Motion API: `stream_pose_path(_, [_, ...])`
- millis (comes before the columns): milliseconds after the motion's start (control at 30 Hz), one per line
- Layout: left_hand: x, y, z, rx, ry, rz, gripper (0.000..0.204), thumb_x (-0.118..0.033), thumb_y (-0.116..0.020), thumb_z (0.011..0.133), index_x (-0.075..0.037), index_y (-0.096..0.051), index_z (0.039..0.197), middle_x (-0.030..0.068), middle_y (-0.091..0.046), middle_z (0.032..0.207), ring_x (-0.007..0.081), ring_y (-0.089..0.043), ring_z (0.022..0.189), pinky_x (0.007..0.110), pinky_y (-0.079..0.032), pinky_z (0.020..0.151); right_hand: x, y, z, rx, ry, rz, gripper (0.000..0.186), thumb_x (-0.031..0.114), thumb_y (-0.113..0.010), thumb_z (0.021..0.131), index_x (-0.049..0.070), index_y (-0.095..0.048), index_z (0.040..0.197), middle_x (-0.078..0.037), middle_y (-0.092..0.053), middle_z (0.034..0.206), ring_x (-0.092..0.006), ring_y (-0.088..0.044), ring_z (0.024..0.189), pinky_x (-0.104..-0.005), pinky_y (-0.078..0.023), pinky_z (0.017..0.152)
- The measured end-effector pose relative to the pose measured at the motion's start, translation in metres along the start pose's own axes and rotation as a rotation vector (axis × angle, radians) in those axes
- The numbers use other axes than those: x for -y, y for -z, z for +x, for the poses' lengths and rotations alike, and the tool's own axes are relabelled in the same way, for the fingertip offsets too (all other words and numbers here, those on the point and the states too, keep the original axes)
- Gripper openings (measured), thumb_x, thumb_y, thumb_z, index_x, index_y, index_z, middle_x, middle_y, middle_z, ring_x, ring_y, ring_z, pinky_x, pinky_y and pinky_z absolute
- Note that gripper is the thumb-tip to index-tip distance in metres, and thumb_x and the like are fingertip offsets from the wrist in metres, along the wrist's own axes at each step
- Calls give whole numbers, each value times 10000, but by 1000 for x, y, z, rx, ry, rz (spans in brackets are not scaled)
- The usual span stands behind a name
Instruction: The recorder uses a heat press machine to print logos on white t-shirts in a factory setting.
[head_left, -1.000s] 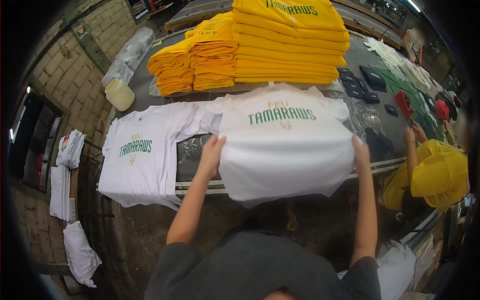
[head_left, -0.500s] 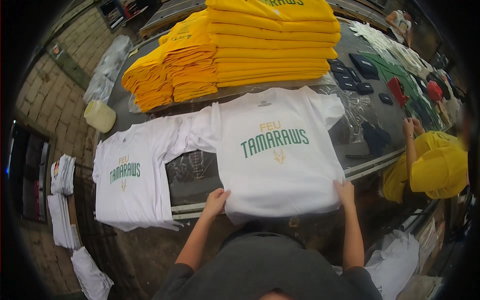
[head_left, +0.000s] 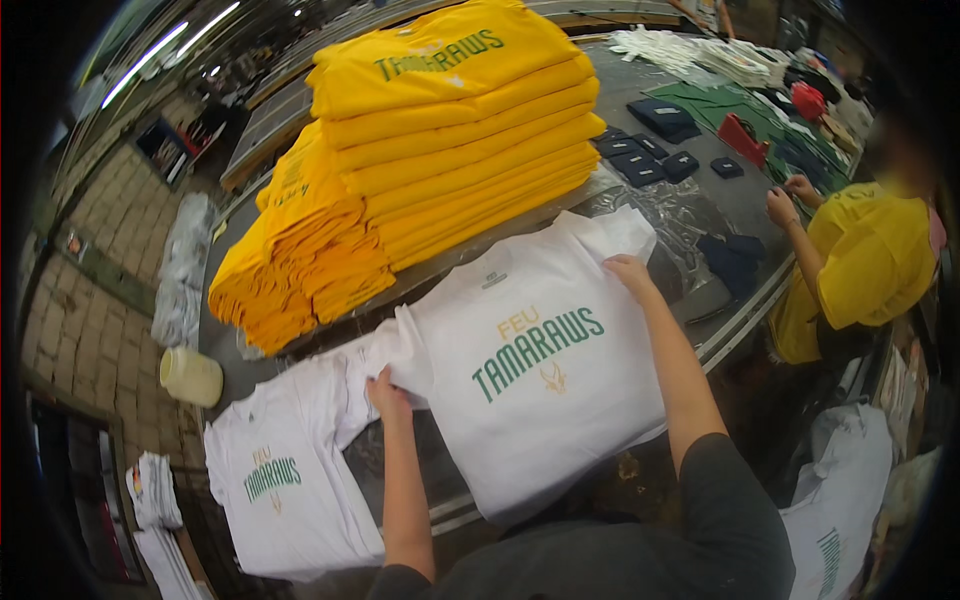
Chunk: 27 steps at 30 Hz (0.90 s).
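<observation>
White cotton under both hands: the left hand point(head_left: 388, 392) pinches the left sleeve of a white T-shirt point(head_left: 545, 370), fingers closed on the fabric at the sleeve's edge. The right hand point(head_left: 630, 272) grips the same shirt at its right shoulder, near the other sleeve, fingers curled over the cloth. The shirt lies face up and spread flat on the dark surface point(head_left: 745, 205), green and gold print on the chest, its hem hanging over the near edge. Just beside it to the left, partly under its sleeve, lies a second white T-shirt point(head_left: 285, 480) with a smaller chest print, also flat and face up. Behind both, a tall stack of folded yellow shirts point(head_left: 470, 130), with a lower, slumped yellow stack point(head_left: 300, 270) touching its left side. A cream-coloured jar point(head_left: 190, 376) sits near the surface's left end, on its side as far as can be told. Crumpled clear plastic point(head_left: 680, 210) lies right of the shirt's collar, dark folded pieces point(head_left: 650, 150) beyond it. At far right another person in a yellow shirt point(head_left: 860, 270) stands at the surface, one hand on it. Folded white garments point(head_left: 155, 495) lie low on the left, below the surface.
</observation>
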<state>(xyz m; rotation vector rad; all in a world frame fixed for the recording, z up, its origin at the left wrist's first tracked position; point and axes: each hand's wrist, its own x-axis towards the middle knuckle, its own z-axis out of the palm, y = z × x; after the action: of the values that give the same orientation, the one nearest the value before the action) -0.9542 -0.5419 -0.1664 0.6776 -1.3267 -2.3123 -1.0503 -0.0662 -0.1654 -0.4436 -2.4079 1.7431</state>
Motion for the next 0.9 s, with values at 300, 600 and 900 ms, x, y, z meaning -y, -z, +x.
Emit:
stream_pose_path(300, [1,62,-22,-79,-103,254,477,-3,-509,793,-50,-343,1238,27,-453,846,122,-473,774,298,-454,755,24,12,8,22,-61,835,540,72,-624,722,15,-451,1230,-101,-491,1208,-222,-479,1053,-288,-392,853])
stream_pose_path(600, [23,66,-14,-148,-282,393,404,-27,-512,818,-4,-369,1194,52,-492,754,132,-510,641,235,-468,554,-22,22,-50,-538,302,-483,714,118,-668,613,69,-395,1271,-206,-310,1301,-363,-369,1142,-391,-350,941])
stream_pose_path(900, [63,-24,-88,280,-1166,1255,579,-239,-441,870,-26,-214,1358,207,-220,1393,350,-276,1256,451,-284,993,-25,52,-330,-444,352,-517,442,-41,-472,685,16,-528,1120,-225,-354,1270,-356,-395,1137,-444,-322,930])
